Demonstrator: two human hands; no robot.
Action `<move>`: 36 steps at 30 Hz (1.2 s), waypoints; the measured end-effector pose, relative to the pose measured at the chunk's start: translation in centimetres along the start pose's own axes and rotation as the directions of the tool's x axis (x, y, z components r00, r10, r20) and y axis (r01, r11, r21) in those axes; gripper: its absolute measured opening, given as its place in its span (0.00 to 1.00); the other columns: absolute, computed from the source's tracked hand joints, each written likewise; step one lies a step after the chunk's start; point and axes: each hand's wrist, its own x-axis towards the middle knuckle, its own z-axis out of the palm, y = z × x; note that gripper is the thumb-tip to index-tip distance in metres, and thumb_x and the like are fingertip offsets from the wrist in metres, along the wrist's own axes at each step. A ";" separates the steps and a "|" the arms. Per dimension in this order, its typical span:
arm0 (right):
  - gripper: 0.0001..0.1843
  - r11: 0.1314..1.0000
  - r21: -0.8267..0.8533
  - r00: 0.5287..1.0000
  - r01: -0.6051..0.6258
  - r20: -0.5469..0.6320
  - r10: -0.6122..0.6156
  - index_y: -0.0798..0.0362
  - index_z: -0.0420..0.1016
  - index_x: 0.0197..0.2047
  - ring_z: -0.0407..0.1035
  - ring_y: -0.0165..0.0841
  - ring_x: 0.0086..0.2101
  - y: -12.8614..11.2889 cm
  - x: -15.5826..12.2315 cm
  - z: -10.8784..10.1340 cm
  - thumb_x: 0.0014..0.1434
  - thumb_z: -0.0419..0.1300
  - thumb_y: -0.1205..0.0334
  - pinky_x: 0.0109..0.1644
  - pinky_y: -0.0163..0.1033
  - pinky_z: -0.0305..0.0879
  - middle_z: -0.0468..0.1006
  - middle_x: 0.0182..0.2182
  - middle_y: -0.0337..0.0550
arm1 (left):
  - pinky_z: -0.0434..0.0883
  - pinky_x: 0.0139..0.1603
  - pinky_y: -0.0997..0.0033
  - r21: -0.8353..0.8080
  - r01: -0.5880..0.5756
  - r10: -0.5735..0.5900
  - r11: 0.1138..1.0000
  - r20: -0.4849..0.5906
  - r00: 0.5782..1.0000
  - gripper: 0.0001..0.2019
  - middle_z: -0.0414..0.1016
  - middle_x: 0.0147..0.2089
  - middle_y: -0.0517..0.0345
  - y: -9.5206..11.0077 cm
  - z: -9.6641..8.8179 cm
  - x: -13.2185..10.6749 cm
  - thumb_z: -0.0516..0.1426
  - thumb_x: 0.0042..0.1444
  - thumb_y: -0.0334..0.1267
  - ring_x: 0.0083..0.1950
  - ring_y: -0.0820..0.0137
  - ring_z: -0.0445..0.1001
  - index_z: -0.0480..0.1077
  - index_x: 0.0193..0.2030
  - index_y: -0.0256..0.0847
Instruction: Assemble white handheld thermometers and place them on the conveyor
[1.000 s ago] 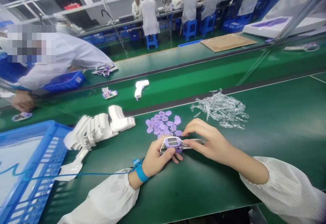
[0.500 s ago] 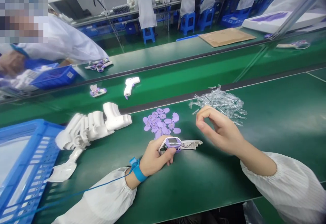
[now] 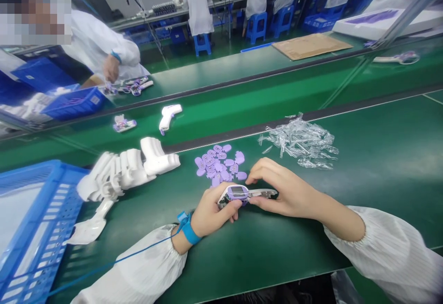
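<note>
My left hand (image 3: pixel 216 209), with a blue wrist strap, is closed around an opened handheld thermometer (image 3: pixel 237 192). A purple frame and a grey screen face up on it, and thin wires show at its side. A white half shell (image 3: pixel 265 193) extends from it to the right. My right hand (image 3: pixel 284 186) arches over this shell, thumb in front and fingers behind, with a gap between them. Its thumb tip lies close to or against the housing; I cannot tell if it presses. Just beyond sit several purple covers (image 3: pixel 219 165) with metal contacts.
White shells (image 3: pixel 121 170) are stacked beside a blue crate (image 3: pixel 38 230) at left. Clear plastic pieces (image 3: pixel 301 140) lie in a heap at right. A white thermometer (image 3: pixel 169 117) and another unit (image 3: pixel 124 123) rest on the green belt. Across it, a co-worker's hand (image 3: pixel 111 68) reaches toward parts.
My right hand has moved left and down from beside the clear plastic pieces to the thermometer. My left hand stays nearly still. The two units on the belt have shifted left. The co-worker's arm has moved right.
</note>
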 end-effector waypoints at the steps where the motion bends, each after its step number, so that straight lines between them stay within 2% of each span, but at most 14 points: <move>1: 0.04 1.000 -0.004 1.000 0.006 0.020 -0.006 0.47 0.73 0.47 0.71 0.37 0.41 0.0 0.0 0.1 0.75 0.63 0.58 0.43 0.42 0.70 0.78 0.40 0.43 | 0.76 0.30 0.73 0.003 -0.004 0.004 1.000 0.002 1.000 0.21 0.80 0.28 0.57 0.0 0.0 0.0 0.61 0.72 0.54 0.24 0.71 0.77 0.76 0.56 0.36; 6: 0.05 0.997 0.073 1.000 0.003 -0.003 -0.003 0.47 0.73 0.44 0.71 0.34 0.38 -0.7 0.1 0.5 0.76 0.59 0.64 0.39 0.39 0.69 0.76 0.37 0.41 | 0.71 0.27 0.74 0.119 -0.026 0.026 0.993 -0.004 1.000 0.18 0.76 0.26 0.61 0.5 -0.1 -0.1 0.61 0.72 0.51 0.22 0.73 0.71 0.77 0.55 0.37; 9: 0.07 0.998 0.049 0.987 -0.029 -0.153 0.037 0.46 0.71 0.42 0.71 0.35 0.37 -0.3 0.2 -0.9 0.75 0.58 0.65 0.41 0.41 0.70 0.76 0.36 0.41 | 0.70 0.26 0.74 0.164 -0.033 0.034 0.986 0.001 0.999 0.17 0.75 0.26 0.61 0.7 -0.1 -0.1 0.61 0.72 0.49 0.21 0.73 0.70 0.77 0.55 0.38; 11: 0.08 0.985 -0.044 0.951 -0.166 -0.273 0.148 0.45 0.71 0.39 0.72 0.38 0.37 1.1 0.1 -2.6 0.74 0.58 0.63 0.43 0.45 0.69 0.77 0.35 0.42 | 0.70 0.27 0.74 0.144 -0.022 0.022 0.989 0.003 1.000 0.16 0.75 0.26 0.61 0.7 -0.1 -0.1 0.60 0.72 0.49 0.22 0.74 0.70 0.77 0.54 0.38; 13: 0.10 0.905 -0.147 0.880 -0.399 -0.337 0.334 0.46 0.72 0.36 0.71 0.39 0.35 3.1 -0.3 -4.6 0.73 0.59 0.59 0.41 0.46 0.67 0.77 0.33 0.42 | 0.71 0.28 0.74 0.117 -0.005 0.003 0.993 0.013 1.000 0.16 0.75 0.26 0.62 0.7 -0.1 -0.1 0.60 0.73 0.49 0.22 0.74 0.70 0.77 0.54 0.38; 16: 0.16 0.644 -0.270 0.698 -0.716 -0.320 0.641 0.46 0.69 0.28 0.69 0.39 0.28 6.2 -1.2 -7.0 0.70 0.59 0.56 0.35 0.45 0.61 0.76 0.27 0.42 | 0.71 0.28 0.74 0.093 0.019 -0.022 0.995 0.027 0.999 0.17 0.75 0.26 0.62 0.5 -0.1 -0.1 0.60 0.73 0.50 0.23 0.73 0.70 0.77 0.54 0.37; 18: 0.21 0.485 -0.343 0.585 -0.804 -0.313 0.748 0.46 0.64 0.24 0.67 0.39 0.27 7.5 -1.8 -7.8 0.68 0.60 0.54 0.34 0.45 0.60 0.74 0.23 0.41 | 0.71 0.27 0.74 0.088 0.032 -0.035 0.996 0.027 0.999 0.18 0.75 0.26 0.62 0.3 0.0 -0.1 0.60 0.73 0.52 0.23 0.73 0.71 0.77 0.55 0.37; 20: 0.22 0.394 -0.395 0.531 -0.830 -0.342 0.776 0.46 0.63 0.23 0.68 0.40 0.28 8.3 -2.4 -8.2 0.66 0.63 0.51 0.36 0.46 0.60 0.74 0.23 0.42 | 0.70 0.27 0.74 0.086 0.040 -0.042 0.995 0.026 0.999 0.19 0.74 0.26 0.62 0.2 0.0 -0.1 0.59 0.73 0.53 0.23 0.73 0.70 0.77 0.56 0.37; 24: 0.14 0.328 -0.446 0.530 -0.832 -0.470 0.705 0.46 0.68 0.28 0.72 0.47 0.37 9.2 -3.5 -8.8 0.58 0.68 0.53 0.40 0.48 0.64 0.78 0.32 0.48 | 0.71 0.27 0.74 0.099 0.034 -0.038 0.994 0.038 0.999 0.20 0.74 0.26 0.62 0.0 -0.1 -0.2 0.59 0.73 0.53 0.23 0.74 0.70 0.76 0.57 0.37; 26: 0.08 0.353 -0.421 0.539 -0.835 -0.499 0.679 0.48 0.71 0.33 0.73 0.47 0.38 9.5 -4.0 -9.2 0.56 0.67 0.56 0.41 0.48 0.66 0.78 0.36 0.48 | 0.71 0.28 0.74 0.104 0.032 -0.037 0.994 0.043 0.998 0.20 0.74 0.26 0.62 -0.1 -0.1 -0.2 0.58 0.74 0.53 0.23 0.74 0.70 0.76 0.56 0.37; 28: 0.05 0.413 -0.385 0.563 -0.825 -0.501 0.657 0.49 0.75 0.38 0.73 0.44 0.36 9.6 -4.3 -9.6 0.57 0.63 0.59 0.42 0.48 0.67 0.78 0.38 0.48 | 0.71 0.28 0.74 0.099 0.043 -0.047 0.994 0.046 0.998 0.20 0.74 0.26 0.62 -0.1 -0.1 -0.1 0.58 0.74 0.53 0.23 0.74 0.70 0.76 0.56 0.36; 32: 0.10 0.508 -0.360 0.623 -0.782 -0.470 0.625 0.49 0.80 0.38 0.73 0.39 0.33 9.1 -4.0 -9.4 0.59 0.57 0.65 0.42 0.47 0.69 0.79 0.42 0.49 | 0.71 0.27 0.75 0.096 0.062 -0.067 0.993 0.043 0.997 0.20 0.75 0.26 0.61 -0.2 -0.1 -0.1 0.58 0.74 0.54 0.23 0.74 0.70 0.76 0.56 0.36; 36: 0.13 0.539 -0.313 0.620 -0.782 -0.476 0.623 0.48 0.83 0.38 0.75 0.40 0.34 8.5 -3.6 -9.0 0.62 0.56 0.66 0.44 0.48 0.70 0.83 0.44 0.48 | 0.72 0.28 0.74 0.092 0.059 -0.063 0.994 0.046 0.997 0.21 0.75 0.26 0.61 -0.2 -0.1 -0.2 0.58 0.74 0.53 0.23 0.74 0.70 0.76 0.57 0.36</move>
